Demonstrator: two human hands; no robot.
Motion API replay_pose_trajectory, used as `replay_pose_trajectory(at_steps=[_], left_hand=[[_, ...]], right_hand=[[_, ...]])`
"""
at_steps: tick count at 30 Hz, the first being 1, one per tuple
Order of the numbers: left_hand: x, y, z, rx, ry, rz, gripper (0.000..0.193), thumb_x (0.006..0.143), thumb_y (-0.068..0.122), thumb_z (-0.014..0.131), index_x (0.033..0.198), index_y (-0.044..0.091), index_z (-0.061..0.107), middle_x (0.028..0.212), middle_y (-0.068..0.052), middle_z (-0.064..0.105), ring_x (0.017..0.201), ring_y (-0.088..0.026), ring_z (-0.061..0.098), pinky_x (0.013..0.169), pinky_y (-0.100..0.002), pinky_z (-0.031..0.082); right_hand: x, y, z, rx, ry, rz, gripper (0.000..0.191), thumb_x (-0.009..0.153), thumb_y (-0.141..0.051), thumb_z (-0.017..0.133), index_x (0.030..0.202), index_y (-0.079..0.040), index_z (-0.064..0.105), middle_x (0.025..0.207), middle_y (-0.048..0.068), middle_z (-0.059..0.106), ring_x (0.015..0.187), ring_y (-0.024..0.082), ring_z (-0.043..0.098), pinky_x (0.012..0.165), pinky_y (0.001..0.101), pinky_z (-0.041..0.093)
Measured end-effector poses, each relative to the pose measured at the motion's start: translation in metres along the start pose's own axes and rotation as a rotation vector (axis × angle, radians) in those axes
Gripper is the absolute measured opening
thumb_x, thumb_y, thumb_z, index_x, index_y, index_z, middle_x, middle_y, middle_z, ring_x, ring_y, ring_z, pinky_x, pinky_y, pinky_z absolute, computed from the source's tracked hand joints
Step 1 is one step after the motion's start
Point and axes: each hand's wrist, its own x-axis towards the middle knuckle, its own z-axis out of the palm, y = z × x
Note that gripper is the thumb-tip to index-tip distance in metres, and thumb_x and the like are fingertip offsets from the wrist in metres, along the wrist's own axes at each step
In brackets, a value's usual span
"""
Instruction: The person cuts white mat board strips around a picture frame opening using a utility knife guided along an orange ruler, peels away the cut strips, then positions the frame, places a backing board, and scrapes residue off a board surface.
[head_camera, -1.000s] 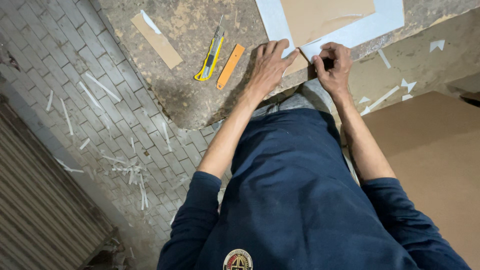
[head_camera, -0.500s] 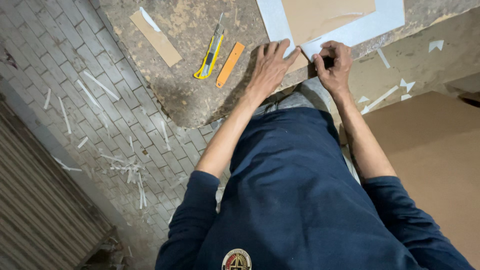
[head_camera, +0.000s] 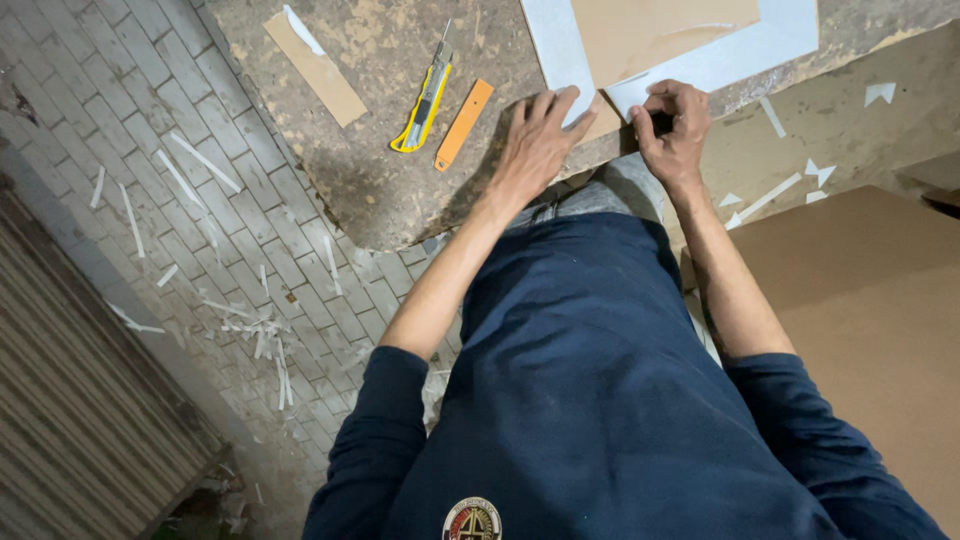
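Nearest the camera, a dark blue sweatshirt (head_camera: 600, 400) fills the lower frame, and both forearms reach up from it to the near edge of a worn, stained worktable (head_camera: 400, 190), the landmark for everything else; on that edge the left hand (head_camera: 535, 150) lies flat with fingers spread and pressing down on the near left corner of a pale grey-blue sheet (head_camera: 555, 45), while just to its right the right hand (head_camera: 675, 125) is curled, its fingertips pinched together at the near edge of the same sheet, though what small thing they grip, if any, is hidden by the fingers; a tan cardboard panel (head_camera: 660, 30) lies on the middle of the sheet, further onto the table than both hands; to do this hold well, I judge the flat hand should keep even pressure so the sheet cannot slide on the table while the pinching fingers work close to the edge, kept short and steady; left of the hands on the table lie an orange strip (head_camera: 463, 125) and just beside it a yellow utility knife (head_camera: 425, 100), untouched, and further left a tan card strip (head_camera: 315, 68) with a white sliver on it; off the table's left side, white offcuts (head_camera: 250, 325) litter the brick floor (head_camera: 150, 200); off its right side lies a large brown board (head_camera: 860, 300)
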Motion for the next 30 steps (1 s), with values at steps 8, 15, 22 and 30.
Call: replay_pose_trajectory(at_steps=[8, 15, 22, 30], left_hand=[[-0.040, 0.000, -0.014, 0.033, -0.061, 0.023, 0.057, 0.089, 0.001, 0.056, 0.141, 0.023, 0.062, 0.159, -0.014, 0.035, 0.142, -0.038, 0.038, 0.113, -0.062, 0.036], [-0.026, 0.003, -0.009, 0.090, -0.053, -0.013, 0.075, 0.088, -0.008, 0.055, 0.154, 0.029, 0.053, 0.165, -0.013, 0.029, 0.142, -0.038, 0.036, 0.115, -0.059, 0.032], [-0.044, 0.005, -0.019, -0.002, -0.058, 0.016, 0.084, 0.079, -0.008, 0.058, 0.153, 0.030, 0.050, 0.166, -0.013, 0.023, 0.147, -0.038, 0.033, 0.118, -0.058, 0.030], [-0.022, 0.012, 0.007, 0.117, 0.014, -0.018, 0.085, 0.083, -0.006, 0.060, 0.155, 0.035, 0.043, 0.169, -0.013, 0.018, 0.138, -0.041, 0.040, 0.110, -0.059, 0.039]], right_hand=[[-0.003, 0.003, 0.002, -0.017, 0.003, 0.013, 0.029, 0.097, -0.001, 0.080, 0.121, -0.002, 0.063, 0.090, 0.008, 0.073, 0.098, 0.026, 0.060, 0.094, 0.0393, 0.046], [-0.005, 0.007, 0.003, -0.016, -0.022, 0.015, 0.031, 0.099, -0.002, 0.080, 0.124, -0.002, 0.061, 0.088, 0.006, 0.072, 0.098, 0.024, 0.061, 0.094, 0.0384, 0.046], [-0.005, 0.008, 0.003, -0.037, -0.014, -0.021, 0.032, 0.097, -0.001, 0.080, 0.123, -0.003, 0.061, 0.088, 0.007, 0.073, 0.097, 0.025, 0.059, 0.095, 0.0399, 0.045], [-0.002, 0.004, 0.001, -0.024, -0.039, 0.040, 0.031, 0.099, -0.001, 0.079, 0.124, -0.003, 0.061, 0.090, 0.006, 0.074, 0.098, 0.024, 0.058, 0.094, 0.0387, 0.045]])
